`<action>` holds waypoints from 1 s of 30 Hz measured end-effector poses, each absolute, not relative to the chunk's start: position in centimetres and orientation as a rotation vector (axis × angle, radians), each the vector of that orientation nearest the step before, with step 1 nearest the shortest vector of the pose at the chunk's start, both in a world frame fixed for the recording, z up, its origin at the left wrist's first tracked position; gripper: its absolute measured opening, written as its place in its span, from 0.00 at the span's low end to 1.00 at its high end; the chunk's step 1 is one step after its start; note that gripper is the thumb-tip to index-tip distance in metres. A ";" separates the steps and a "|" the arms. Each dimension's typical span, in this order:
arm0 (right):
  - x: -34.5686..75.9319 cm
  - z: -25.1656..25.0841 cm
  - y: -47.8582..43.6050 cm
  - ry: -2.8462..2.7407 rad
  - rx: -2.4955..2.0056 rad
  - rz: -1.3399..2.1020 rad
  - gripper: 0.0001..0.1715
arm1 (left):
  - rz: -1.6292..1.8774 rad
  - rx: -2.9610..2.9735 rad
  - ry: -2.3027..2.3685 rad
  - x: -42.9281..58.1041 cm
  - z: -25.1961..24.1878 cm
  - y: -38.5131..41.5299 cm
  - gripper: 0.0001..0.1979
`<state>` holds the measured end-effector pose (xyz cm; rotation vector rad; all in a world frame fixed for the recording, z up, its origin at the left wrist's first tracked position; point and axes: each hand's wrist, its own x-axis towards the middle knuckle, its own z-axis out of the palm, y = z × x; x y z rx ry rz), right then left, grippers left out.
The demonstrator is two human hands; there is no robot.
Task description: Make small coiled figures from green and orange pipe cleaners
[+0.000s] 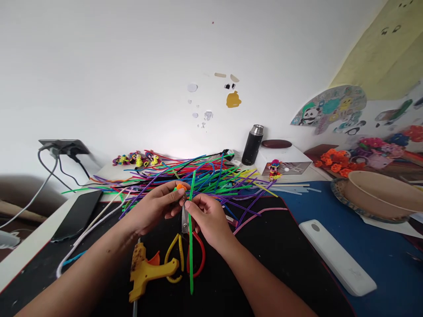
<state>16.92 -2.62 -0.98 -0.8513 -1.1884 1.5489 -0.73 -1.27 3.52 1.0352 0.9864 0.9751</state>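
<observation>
The left hand (153, 209) closes its thumb and fingertips on a small orange fuzzy piece (180, 187), lifted just above the black desk mat (264, 246). The right hand (208, 218) meets it fingertip to fingertip and pinches a long bright green fuzzy craft stem (191, 264) near its upper part. Both hands are therefore grasping, neither one loose or clenched into a fist.

The stem runs almost straight up and down. Its top pokes out beyond the fingers and its long tail hangs toward the person between the forearms. The high pinch seems meant to bring the stem right beside the orange piece, while the spare length trails freely.

Directly beneath the hands lie scissors with one red and one yellow handle loop (201, 255). Just nearer the person, under the left wrist, lies a yellow glue gun (148, 268). Both appear set down where either hand can drop onto them.

Beyond the fingertips spreads a loose pile of many-coloured craft stems (211, 176), near enough to pick from. Things not in use lie well apart: a black phone (77, 215) out past the left forearm, and a white oblong bar (337, 259) and a brown paper bowl (376, 196) off beyond the right arm.
</observation>
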 end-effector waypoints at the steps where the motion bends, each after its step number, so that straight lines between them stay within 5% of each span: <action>1: 16.9 -1.0 -2.7 -1.200 -0.857 1.548 0.24 | 0.979 1.035 0.985 -0.6 3.6 -1.4 0.24; 16: 17.1 -0.8 -3.0 -1.269 -0.734 1.814 0.28 | 1.003 0.972 0.884 -0.7 4.0 -1.4 0.20; 30: 17.0 -0.6 -3.0 -1.212 -0.698 1.709 0.28 | 0.994 1.092 0.908 -0.4 3.9 -1.5 0.21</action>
